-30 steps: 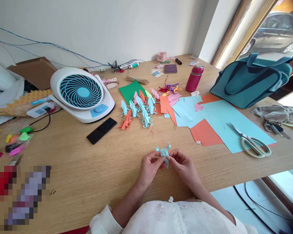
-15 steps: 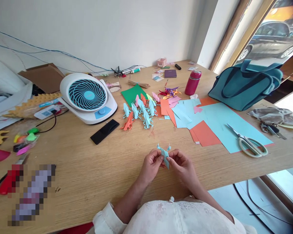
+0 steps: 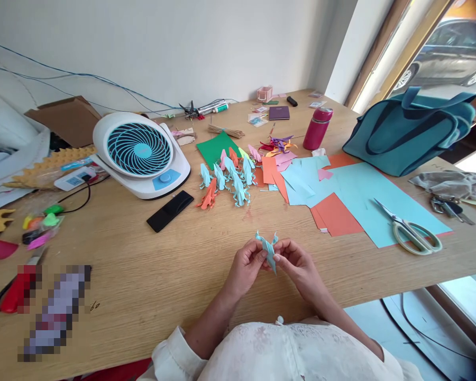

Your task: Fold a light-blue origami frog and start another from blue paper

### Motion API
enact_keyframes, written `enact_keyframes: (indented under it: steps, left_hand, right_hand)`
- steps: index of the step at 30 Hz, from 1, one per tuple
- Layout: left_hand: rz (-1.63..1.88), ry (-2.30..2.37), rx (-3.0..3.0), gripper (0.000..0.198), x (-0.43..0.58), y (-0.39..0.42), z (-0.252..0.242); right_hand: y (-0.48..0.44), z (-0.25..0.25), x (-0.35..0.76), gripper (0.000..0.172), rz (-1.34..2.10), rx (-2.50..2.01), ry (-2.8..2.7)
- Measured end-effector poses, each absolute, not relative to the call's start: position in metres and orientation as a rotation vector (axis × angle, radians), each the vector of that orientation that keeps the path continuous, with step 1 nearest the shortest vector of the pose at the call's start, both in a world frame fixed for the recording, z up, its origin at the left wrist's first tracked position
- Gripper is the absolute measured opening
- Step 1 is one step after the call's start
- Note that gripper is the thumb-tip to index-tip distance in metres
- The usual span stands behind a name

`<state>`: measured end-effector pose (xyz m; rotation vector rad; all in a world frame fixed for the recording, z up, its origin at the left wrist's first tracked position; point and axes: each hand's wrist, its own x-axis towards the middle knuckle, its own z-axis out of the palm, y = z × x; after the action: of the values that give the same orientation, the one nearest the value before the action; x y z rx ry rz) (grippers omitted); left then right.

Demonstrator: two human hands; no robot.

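Note:
Between my two hands is a light-blue origami figure (image 3: pixel 269 251), with two curled ends pointing up and a pointed end down. My left hand (image 3: pixel 246 267) pinches its left side between thumb and fingers. On the right side, my right hand (image 3: pixel 295 264) grips it the same way. Both hands are just above the near part of the wooden table (image 3: pixel 174 286). Beyond them stands a group of finished folded figures, light-blue ones (image 3: pixel 238 180) mostly, with an orange one (image 3: pixel 209 194) at the front left and pink ones behind.
Scissors (image 3: pixel 414 233) lie on light-blue sheets (image 3: pixel 365 201) at the right, near orange sheets (image 3: pixel 339 217). A black phone (image 3: pixel 170 210) lies in front of a white fan (image 3: pixel 140 153). Farther back stand a magenta bottle (image 3: pixel 317 129) and a teal bag (image 3: pixel 404 137).
The view has shifted slightly. Both hands still hold the light-blue figure in nearly the same place, with small movements of the fingers.

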<state>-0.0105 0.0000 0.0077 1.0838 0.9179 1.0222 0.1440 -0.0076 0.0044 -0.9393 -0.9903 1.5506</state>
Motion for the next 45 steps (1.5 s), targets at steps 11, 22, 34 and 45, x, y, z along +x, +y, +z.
enact_keyframes:
  steps: [11,22,34,45]
  left_hand:
    - [0.664,0.644,0.693,0.033,-0.017,-0.001,0.008]
    - [0.883,0.847,0.773,0.036,-0.017,0.005,0.01]
    - [0.927,1.017,1.077,0.033,-0.017,0.009,-0.002]
    - [1.023,1.12,0.93,0.039,-0.014,0.01,0.002]
  right_hand:
    - [0.002,0.007,0.157,0.021,2.046,-0.721,-0.971]
    - [0.012,0.02,0.161,0.037,1.58,-1.072,-1.104]
    - [0.013,0.006,0.157,0.034,1.569,-1.053,-1.171]
    - [0.005,0.013,0.163,0.037,1.664,-1.111,-1.252]
